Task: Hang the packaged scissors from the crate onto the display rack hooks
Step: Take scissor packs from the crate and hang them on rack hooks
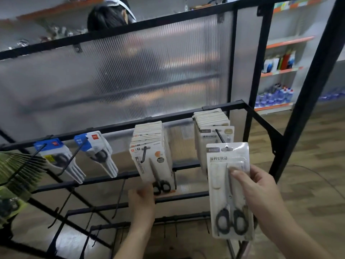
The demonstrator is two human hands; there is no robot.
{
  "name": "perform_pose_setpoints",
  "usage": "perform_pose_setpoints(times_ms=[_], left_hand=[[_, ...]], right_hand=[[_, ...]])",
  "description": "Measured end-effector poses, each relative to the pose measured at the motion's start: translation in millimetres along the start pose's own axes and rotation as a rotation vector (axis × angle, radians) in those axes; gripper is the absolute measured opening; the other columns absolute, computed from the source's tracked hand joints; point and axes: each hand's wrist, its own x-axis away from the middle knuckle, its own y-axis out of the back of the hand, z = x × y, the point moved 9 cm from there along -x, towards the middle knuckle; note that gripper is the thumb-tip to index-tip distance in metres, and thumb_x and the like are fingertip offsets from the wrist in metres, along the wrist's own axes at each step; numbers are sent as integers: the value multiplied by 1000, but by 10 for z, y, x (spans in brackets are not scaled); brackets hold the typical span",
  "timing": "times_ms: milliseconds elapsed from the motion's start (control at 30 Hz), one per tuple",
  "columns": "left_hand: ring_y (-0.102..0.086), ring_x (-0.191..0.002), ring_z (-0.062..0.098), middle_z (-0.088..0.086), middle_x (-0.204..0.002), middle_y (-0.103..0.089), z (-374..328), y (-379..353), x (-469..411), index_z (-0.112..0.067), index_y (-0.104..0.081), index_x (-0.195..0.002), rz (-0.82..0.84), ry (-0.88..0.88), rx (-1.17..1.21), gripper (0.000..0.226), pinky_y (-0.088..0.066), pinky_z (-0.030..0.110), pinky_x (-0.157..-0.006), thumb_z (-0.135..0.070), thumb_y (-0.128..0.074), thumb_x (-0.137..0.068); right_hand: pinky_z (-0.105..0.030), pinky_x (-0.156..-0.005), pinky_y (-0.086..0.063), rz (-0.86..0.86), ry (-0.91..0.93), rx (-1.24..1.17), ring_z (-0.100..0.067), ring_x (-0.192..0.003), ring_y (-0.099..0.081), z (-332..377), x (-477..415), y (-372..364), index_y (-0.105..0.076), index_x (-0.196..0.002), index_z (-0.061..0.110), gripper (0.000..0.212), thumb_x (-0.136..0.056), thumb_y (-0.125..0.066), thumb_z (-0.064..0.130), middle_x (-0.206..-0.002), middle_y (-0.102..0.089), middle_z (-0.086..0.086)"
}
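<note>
My right hand (pixel 261 195) grips a white scissors package (pixel 228 193) with black handles, thumb on its front. The pack's hang hole sits at the tip of the right hook (pixel 220 137), in front of a stack of matching packs (pixel 212 122). My left hand (pixel 142 200) holds the bottom of the middle stack of scissors packs (pixel 151 156), which hangs on its own hook. The black display rack (pixel 119 126) carries both stacks. The crate is out of view.
Two blue-topped groups of scissors packs (pixel 56 157) (pixel 97 148) hang further left, and green packs (pixel 16 174) at the far left. Empty hooks (pixel 119 199) stick out of lower bars. A person's head (pixel 108 15) shows behind the ribbed panel. Store shelves (pixel 280 71) stand at right.
</note>
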Motion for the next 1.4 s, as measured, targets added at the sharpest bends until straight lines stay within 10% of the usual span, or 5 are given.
perform_pose_setpoints(times_ms=[300, 700, 800, 1167, 1400], left_hand=[[-58, -73, 6, -5, -79, -65, -52, -403, 462, -20, -61, -84, 221, -247, -326, 17, -41, 12, -62, -26, -66, -98], [-55, -109, 0, -22, -116, -59, -1076, -455, 705, -32, -65, -112, 159, -782, -664, 17, -50, 25, -88, -41, -56, -100], [-52, -120, 6, -20, -128, -55, -1087, -456, 714, -31, -61, -127, 140, -787, -774, 30, -50, 32, -96, -39, -55, -99], [-52, -113, 6, -21, -124, -51, -947, -80, 643, -40, -55, -126, 169, -704, -881, 27, -48, 33, -97, -37, -50, -100], [-50, -120, 7, -17, -128, -54, -824, 315, 594, -35, -54, -133, 147, -703, -918, 35, -46, 32, -101, -36, -51, -98]], right_hand=[[-33, -64, -58, -11, 47, 21, -14, -73, -76, 52, -105, 34, -72, -102, 20, 15, -96, -66, 32, -83, -78, 5], [-47, -74, -61, 8, 11, 77, -30, -82, -75, 43, -880, -153, -73, -101, 16, 29, -98, -64, 43, -92, -77, -10], [-56, -71, -57, -60, -15, 90, -33, -73, -63, 3, -977, -184, -67, -104, 2, 41, -97, -64, 43, -97, -70, -28], [-30, -69, -49, -266, 190, 126, -15, -97, -58, 23, -678, -59, -46, -121, 21, 55, -87, -71, 57, -111, -56, 2], [-25, -62, -45, -160, 336, 405, -13, -80, -63, 31, -71, -457, -61, -96, 21, 5, -96, -66, 22, -84, -64, 4]])
